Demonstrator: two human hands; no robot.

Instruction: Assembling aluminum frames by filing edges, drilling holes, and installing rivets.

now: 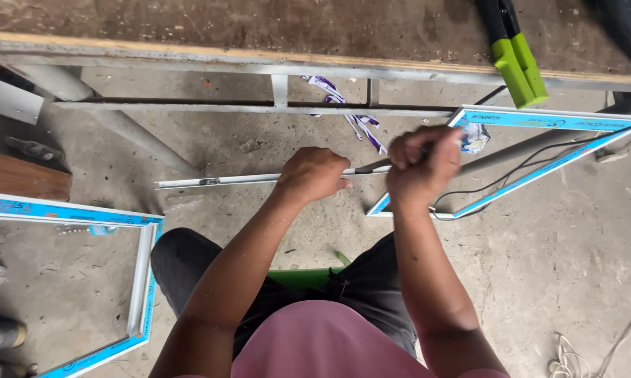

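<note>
My left hand is closed around a long thin white strip that runs level from the left across my lap. My right hand is clenched around the strip's right end, where a dark piece shows between the two hands. A crumpled scrap of white and blue film sticks out beside my right fist. I sit on a green seat over a concrete floor.
A workbench edge crosses the top, with a green-and-black tool on it. White frames wrapped in blue film lie at left and right. A black cable and torn film strips lie on the floor.
</note>
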